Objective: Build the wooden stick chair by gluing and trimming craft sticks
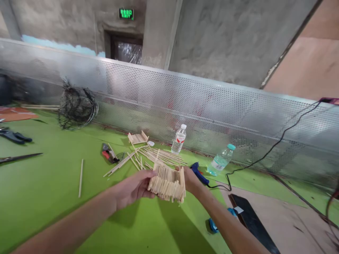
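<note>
A small model built of thin wooden sticks [168, 185] is held up over the green table, tilted toward me. My left hand [139, 185] grips its left side, thumb on top and fingers underneath. At its right side is my right hand [188, 178], closed on the model with most of its fingers hidden behind it. Loose wooden sticks [161, 155] lie in a pile just beyond the model. Behind the pile stands a second small stick piece [138, 137] with raised ends. A blue glue gun [199, 173] rests right of my right hand.
Two plastic bottles, one clear [179, 139] and one with a teal cap [221, 160], stand toward the back. Red-handled pliers [109, 153] and a single stick [81, 178] lie left. A wire bundle [76, 106] sits by the perforated metal panel [201, 109]. A black cable [275, 144] runs right.
</note>
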`<action>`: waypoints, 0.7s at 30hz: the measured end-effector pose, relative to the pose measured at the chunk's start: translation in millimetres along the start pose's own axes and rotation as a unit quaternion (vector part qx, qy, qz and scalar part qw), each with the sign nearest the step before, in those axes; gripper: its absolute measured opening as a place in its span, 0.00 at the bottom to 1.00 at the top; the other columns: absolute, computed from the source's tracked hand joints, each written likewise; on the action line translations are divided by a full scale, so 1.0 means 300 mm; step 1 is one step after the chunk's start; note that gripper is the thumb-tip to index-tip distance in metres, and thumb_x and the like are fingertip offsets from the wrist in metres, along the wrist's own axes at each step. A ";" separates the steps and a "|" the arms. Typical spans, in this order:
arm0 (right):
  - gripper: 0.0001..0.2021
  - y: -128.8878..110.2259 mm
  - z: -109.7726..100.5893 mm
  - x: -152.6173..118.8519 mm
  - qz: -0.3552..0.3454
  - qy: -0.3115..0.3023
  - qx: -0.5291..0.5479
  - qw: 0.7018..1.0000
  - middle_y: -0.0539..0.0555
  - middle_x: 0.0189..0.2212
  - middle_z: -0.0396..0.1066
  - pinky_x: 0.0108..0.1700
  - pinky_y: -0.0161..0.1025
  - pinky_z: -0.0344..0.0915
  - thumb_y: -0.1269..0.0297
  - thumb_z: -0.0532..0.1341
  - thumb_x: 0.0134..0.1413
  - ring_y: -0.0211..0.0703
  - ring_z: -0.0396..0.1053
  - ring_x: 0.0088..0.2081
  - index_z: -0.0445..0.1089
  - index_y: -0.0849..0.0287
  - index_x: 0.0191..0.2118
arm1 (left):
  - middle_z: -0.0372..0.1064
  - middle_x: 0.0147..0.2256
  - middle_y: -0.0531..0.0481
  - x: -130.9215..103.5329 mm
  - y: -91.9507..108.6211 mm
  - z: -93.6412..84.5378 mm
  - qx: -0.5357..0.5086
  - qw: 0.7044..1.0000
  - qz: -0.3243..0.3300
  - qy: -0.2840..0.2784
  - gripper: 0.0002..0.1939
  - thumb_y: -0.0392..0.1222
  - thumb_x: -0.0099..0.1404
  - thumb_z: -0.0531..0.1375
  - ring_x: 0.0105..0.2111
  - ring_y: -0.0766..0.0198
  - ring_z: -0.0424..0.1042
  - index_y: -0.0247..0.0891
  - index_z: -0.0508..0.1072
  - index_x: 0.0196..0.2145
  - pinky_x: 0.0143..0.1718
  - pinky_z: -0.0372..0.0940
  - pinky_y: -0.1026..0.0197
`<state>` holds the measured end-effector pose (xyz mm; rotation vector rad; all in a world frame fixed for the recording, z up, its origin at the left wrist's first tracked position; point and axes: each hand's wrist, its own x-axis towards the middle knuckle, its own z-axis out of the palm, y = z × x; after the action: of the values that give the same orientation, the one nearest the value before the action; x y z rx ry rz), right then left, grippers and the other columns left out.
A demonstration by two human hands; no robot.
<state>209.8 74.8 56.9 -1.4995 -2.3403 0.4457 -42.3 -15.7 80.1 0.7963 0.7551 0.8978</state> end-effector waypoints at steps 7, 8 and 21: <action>0.15 0.101 -0.005 -0.014 0.078 -0.004 -0.036 0.996 0.57 0.51 0.71 0.48 0.49 0.71 0.58 0.61 0.64 0.46 0.72 0.47 0.69 0.59 0.53 | 0.77 0.41 0.37 -0.082 -0.102 -0.026 0.063 0.995 -0.066 0.030 0.17 0.50 0.67 0.61 0.41 0.57 0.79 0.32 0.76 0.43 0.37 0.73 0.65; 0.16 0.113 -0.004 -0.019 0.082 0.006 -0.030 0.996 0.57 0.51 0.71 0.48 0.49 0.71 0.58 0.61 0.64 0.46 0.72 0.47 0.69 0.59 0.53 | 0.76 0.41 0.36 -0.084 -0.120 -0.034 0.061 0.995 -0.070 0.030 0.19 0.51 0.67 0.61 0.40 0.56 0.79 0.31 0.76 0.45 0.37 0.73 0.64; 0.14 0.180 0.017 -0.147 0.067 0.182 0.212 0.958 0.51 0.30 0.72 0.35 0.40 0.70 0.54 0.59 0.63 0.39 0.71 0.30 0.71 0.61 0.41 | 0.75 0.38 0.40 -0.069 -0.187 -0.049 0.067 0.993 -0.071 0.069 0.13 0.48 0.65 0.63 0.39 0.55 0.78 0.37 0.78 0.42 0.37 0.75 0.60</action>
<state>268.9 55.8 24.7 -1.3930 -1.7341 0.6025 -42.1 -51.9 30.4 0.7923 0.9906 0.7855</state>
